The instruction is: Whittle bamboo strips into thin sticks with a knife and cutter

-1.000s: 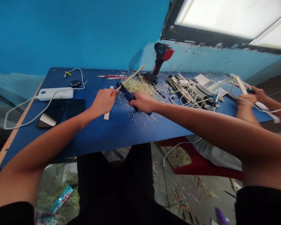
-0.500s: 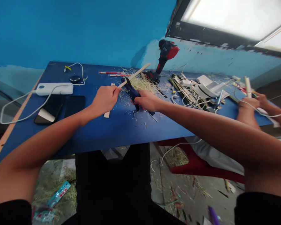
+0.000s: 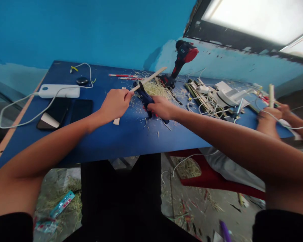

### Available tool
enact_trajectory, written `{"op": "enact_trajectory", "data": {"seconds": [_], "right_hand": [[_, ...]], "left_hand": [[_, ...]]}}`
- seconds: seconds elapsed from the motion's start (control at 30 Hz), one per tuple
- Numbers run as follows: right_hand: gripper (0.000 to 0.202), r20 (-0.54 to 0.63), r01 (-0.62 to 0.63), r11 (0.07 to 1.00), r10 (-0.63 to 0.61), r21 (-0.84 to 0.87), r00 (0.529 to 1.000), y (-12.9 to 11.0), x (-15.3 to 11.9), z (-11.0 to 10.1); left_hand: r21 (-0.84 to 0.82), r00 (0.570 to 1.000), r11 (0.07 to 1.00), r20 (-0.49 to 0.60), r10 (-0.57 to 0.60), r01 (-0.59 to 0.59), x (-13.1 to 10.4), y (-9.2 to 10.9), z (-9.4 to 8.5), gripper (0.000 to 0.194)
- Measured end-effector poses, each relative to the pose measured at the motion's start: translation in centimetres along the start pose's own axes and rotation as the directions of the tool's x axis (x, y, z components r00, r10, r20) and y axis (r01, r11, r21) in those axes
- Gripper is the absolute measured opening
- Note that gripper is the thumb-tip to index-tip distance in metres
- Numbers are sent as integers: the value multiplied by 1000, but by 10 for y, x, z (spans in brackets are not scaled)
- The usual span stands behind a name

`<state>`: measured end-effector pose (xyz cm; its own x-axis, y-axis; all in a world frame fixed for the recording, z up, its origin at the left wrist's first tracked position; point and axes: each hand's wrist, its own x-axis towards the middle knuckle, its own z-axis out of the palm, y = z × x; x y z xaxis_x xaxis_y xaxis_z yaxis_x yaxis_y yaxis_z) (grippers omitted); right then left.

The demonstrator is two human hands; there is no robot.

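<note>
My left hand (image 3: 116, 103) is closed around the near end of a pale wooden strip (image 3: 153, 76), which slants up and away to the right. My right hand (image 3: 162, 108) grips a dark blue hand tool (image 3: 144, 95); its black upper end lies against the strip just beyond my left fingers. Whether that tool is a knife or a cutter, I cannot make out. Behind both hands is a heap of thin pale shavings (image 3: 155, 89). Another flat pale strip (image 3: 116, 121) lies on the blue table (image 3: 131, 139), partly hidden by my left hand.
A black-and-red cordless drill (image 3: 183, 55) stands at the back. Red-and-white pencil-like sticks (image 3: 122, 75) lie nearby. Left are phones (image 3: 53, 114) and a white power bank (image 3: 59, 91). Cables and strips (image 3: 217, 99) clutter the right, where another person's hands (image 3: 269, 116) hold a pale stick.
The view has shifted slightly. The tool's upper end has moved a little along the strip, away from my left hand; both hands keep their grips.
</note>
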<state>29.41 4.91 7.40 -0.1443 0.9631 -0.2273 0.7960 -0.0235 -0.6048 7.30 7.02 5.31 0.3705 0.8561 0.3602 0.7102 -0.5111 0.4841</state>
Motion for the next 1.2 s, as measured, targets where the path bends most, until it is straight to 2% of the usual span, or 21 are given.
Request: {"op": "enact_trajectory", "data": {"seconds": [0.67,1.2], "right_hand": [[15,7,-13,1000,13,-13,1000,-2,-1,0],[17,-4,37,999,-37,6,999,3,3,3]], "left_hand": [[-18,1000,1000,4,-20,20,1,2,-1,46],[-47,999,998,27,-36,37,4,3,-5,46]]}}
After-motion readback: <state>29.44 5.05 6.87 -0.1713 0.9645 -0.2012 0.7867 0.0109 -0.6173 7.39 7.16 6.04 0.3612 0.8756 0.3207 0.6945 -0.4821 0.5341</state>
